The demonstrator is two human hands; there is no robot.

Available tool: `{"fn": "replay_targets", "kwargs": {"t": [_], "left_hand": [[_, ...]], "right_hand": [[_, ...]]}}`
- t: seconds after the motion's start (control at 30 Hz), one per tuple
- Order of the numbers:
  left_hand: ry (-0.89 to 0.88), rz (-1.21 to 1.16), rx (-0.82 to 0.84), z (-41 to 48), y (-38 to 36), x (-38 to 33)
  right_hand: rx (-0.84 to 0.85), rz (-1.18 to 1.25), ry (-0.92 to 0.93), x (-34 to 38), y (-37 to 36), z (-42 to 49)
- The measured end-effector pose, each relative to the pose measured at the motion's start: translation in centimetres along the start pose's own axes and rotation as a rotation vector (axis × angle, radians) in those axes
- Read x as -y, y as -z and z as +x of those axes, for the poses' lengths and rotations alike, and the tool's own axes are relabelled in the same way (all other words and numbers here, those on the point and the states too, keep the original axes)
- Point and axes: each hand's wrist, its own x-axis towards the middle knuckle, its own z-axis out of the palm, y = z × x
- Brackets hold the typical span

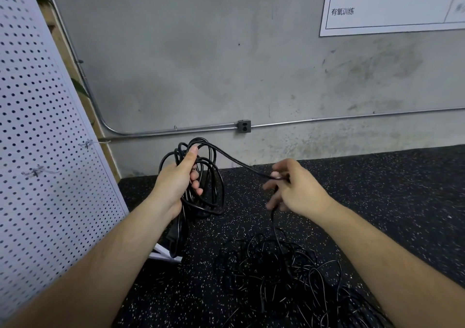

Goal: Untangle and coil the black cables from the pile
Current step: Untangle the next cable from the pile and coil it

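My left hand [179, 179] grips a coil of black cable [211, 176], several loops hanging from the fist above the floor, with a plug end dangling below the wrist. One strand runs from the coil's top rightwards to my right hand [294, 189], which pinches it between thumb and fingers. From there the strand drops to a tangled pile of black cables [281, 274] on the speckled black floor, low in the middle and right of the view.
A white pegboard panel [45, 151] leans at the left. The grey concrete wall [226, 63] behind carries a metal conduit and a socket box [244, 126]. A white chart [392, 2] hangs top right. Speckled rubber flooring [390, 189] spreads right.
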Motion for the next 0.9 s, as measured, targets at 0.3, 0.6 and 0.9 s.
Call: {"fn": "replay_targets", "kwargs": {"t": [0.3,0.6,0.9], "left_hand": [[0.031,-0.041,-0.022,0.8,-0.1,0.6],[0.011,-0.021,0.036,1.3,-0.3,1.5],[0.04,-0.148,0.221,0.4,-2.1,2.2]], "right_hand": [[-0.054,0.153,-0.292,1.5,0.0,-0.3],[-0.102,0.352,-0.373,1.7,-1.6,-0.8],[0.114,1.203,-0.739,1.5,-2.4,0.4]]}}
